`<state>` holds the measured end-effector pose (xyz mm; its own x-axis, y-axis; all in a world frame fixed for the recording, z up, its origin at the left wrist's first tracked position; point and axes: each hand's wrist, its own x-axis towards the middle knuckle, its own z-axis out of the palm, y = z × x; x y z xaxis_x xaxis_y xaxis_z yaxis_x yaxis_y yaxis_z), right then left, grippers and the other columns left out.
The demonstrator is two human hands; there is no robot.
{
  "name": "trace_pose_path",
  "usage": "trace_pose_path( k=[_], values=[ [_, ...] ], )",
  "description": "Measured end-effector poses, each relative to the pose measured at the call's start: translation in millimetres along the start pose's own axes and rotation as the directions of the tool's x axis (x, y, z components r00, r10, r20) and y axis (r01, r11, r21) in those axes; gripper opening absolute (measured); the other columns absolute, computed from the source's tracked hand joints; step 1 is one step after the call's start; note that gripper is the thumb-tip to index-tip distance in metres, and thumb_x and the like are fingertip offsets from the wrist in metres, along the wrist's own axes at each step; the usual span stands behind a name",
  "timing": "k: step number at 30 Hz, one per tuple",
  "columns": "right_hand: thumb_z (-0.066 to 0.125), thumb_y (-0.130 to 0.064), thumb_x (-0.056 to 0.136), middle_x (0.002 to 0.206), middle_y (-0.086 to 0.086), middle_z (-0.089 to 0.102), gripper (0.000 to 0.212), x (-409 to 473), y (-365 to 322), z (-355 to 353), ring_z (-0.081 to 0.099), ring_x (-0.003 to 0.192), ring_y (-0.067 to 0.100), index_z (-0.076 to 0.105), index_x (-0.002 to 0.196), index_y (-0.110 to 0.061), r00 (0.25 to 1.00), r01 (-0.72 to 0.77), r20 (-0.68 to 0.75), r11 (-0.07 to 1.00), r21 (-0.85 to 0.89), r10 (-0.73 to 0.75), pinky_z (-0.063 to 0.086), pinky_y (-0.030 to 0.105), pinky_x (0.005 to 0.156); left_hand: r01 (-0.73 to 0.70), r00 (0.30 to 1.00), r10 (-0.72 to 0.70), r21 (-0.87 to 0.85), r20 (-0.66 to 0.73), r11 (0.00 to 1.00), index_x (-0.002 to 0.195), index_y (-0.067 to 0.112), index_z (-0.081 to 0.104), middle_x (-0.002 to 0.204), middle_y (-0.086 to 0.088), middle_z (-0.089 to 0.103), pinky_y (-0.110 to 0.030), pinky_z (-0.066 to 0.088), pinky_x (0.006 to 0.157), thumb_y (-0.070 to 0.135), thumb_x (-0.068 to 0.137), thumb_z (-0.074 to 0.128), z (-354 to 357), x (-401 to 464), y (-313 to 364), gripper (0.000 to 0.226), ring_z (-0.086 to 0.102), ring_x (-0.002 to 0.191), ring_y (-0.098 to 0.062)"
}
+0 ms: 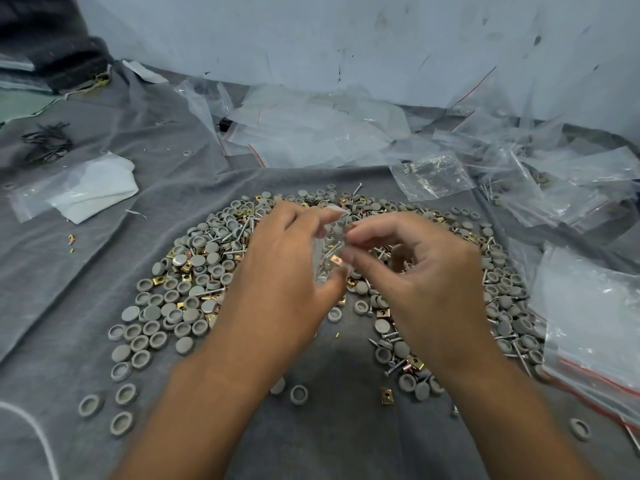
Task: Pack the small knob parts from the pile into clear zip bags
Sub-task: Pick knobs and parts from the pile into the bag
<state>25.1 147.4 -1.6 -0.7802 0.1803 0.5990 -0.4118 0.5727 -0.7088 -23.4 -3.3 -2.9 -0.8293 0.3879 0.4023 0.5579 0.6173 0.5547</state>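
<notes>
At the far left edge, a small heap of dark wire clips (46, 140) lies on the grey cloth (86, 271), and nearer in a flat clear bag with a white sheet (79, 190) rests beside it. Moving right, the pile of grey round knob caps (180, 299) spreads in a broad arc, mixed with brass square nuts (188, 268) and silver screws (239, 233); a few caps lie apart from the pile toward the lower left.

Above the middle of the pile the left hand (280, 268) holds a small clear zip bag (329, 247), its fingers curled round the bag's left side and the thumb under its lower end. The bag stands between the two hands, raised just above the heap, with screws and a brass nut visible inside it. The right hand (412, 268) meets the bag from the other side, thumb and forefinger pinching at its upper right edge while the other fingers curl loosely.

Behind the hands a loose drift of empty clear zip bags (311, 129) with red strips lies against the pale wall (346, 36). Further right, filled bags (433, 174) lie scattered, and at the right edge a stack of clear bags (595, 323) sits just beside the pile.
</notes>
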Motion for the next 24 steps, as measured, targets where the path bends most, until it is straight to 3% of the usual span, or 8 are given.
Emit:
trace_pose_path(
  k=[5, 13, 16, 18, 19, 21, 24],
  values=[
    [0.075, -0.011, 0.092, 0.100, -0.011, 0.075, 0.012, 0.5, 2.0, 0.1, 0.069, 0.096, 0.003, 0.078, 0.104, -0.015, 0.996, 0.092, 0.013, 0.985, -0.145, -0.091, 0.044, 0.009, 0.079, -0.006, 1.000, 0.006, 0.008, -0.008, 1.000, 0.137, 0.032, 0.054, 0.107, 0.018, 0.044, -0.003, 0.032, 0.085, 0.039, 0.080, 0.069, -0.2, 1.0, -2.5, 0.058, 0.041, 0.095, 0.001],
    [0.077, -0.026, 0.091, 0.097, -0.017, 0.067, 0.012, -1.1, 4.2, 1.0, 0.057, 0.087, 0.000, 0.073, 0.103, -0.024, 0.988, 0.154, 0.035, 0.947, -0.282, -0.150, 0.036, 0.008, 0.080, -0.009, 1.000, 0.009, 0.000, -0.006, 1.000, 0.136, 0.032, 0.055, 0.109, 0.016, 0.046, -0.005, 0.034, 0.082, 0.040, 0.083, 0.068, -1.8, 0.6, -1.7, 0.056, 0.044, 0.097, 0.001],
    [0.073, -0.023, 0.093, 0.092, -0.022, 0.064, 0.010, 2.3, 11.3, -3.5, 0.060, 0.082, -0.001, 0.068, 0.098, -0.030, 0.999, 0.034, 0.003, 0.965, -0.261, -0.035, 0.038, 0.005, 0.070, 0.005, 0.999, -0.006, -0.004, -0.033, 1.000, 0.136, 0.033, 0.056, 0.106, 0.018, 0.045, 0.000, 0.031, 0.085, 0.039, 0.079, 0.071, -5.2, 2.3, -5.6, 0.059, 0.042, 0.094, 0.003],
    [0.073, -0.025, 0.093, 0.093, -0.024, 0.061, 0.014, 1.0, 22.7, -4.3, 0.059, 0.082, -0.005, 0.067, 0.102, -0.035, 0.963, -0.146, 0.162, 0.920, -0.365, 0.217, 0.042, 0.007, 0.072, 0.020, 0.999, -0.020, 0.000, -0.044, 1.000, 0.136, 0.032, 0.055, 0.105, 0.019, 0.045, 0.002, 0.029, 0.086, 0.040, 0.078, 0.071, -7.6, 3.5, -7.1, 0.061, 0.042, 0.094, 0.002],
    [0.073, -0.028, 0.093, 0.094, -0.024, 0.060, 0.017, -1.0, 28.0, -2.1, 0.058, 0.083, -0.005, 0.068, 0.106, -0.037, 0.901, -0.206, 0.259, 0.869, -0.450, 0.348, 0.047, 0.013, 0.077, 0.023, 0.999, -0.023, -0.002, -0.049, 1.000, 0.136, 0.031, 0.056, 0.105, 0.017, 0.045, 0.002, 0.028, 0.085, 0.039, 0.078, 0.072, -8.6, 4.3, -8.0, 0.061, 0.043, 0.094, 0.001],
    [0.073, -0.035, 0.092, 0.100, -0.020, 0.057, 0.021, -6.1, 35.5, 5.1, 0.057, 0.093, 0.002, 0.068, 0.112, -0.037, 0.798, -0.186, 0.373, 0.782, -0.595, 0.473, 0.054, 0.032, 0.087, 0.030, 0.998, -0.030, -0.007, -0.053, 1.000, 0.136, 0.030, 0.056, 0.106, 0.016, 0.047, 0.001, 0.029, 0.085, 0.037, 0.078, 0.074, -9.9, 5.2, -9.2, 0.060, 0.045, 0.094, -0.001],
    [0.074, -0.040, 0.090, 0.105, -0.015, 0.055, 0.021, -8.7, 35.1, 14.2, 0.052, 0.105, 0.011, 0.065, 0.108, -0.037, 0.802, -0.107, 0.397, 0.761, -0.640, 0.446, 0.051, 0.038, 0.091, 0.036, 0.998, -0.037, -0.006, -0.054, 0.999, 0.136, 0.031, 0.056, 0.106, 0.015, 0.047, 0.000, 0.030, 0.085, 0.037, 0.078, 0.073, -11.3, 5.0, -9.3, 0.061, 0.045, 0.093, -0.001]
  ],
)
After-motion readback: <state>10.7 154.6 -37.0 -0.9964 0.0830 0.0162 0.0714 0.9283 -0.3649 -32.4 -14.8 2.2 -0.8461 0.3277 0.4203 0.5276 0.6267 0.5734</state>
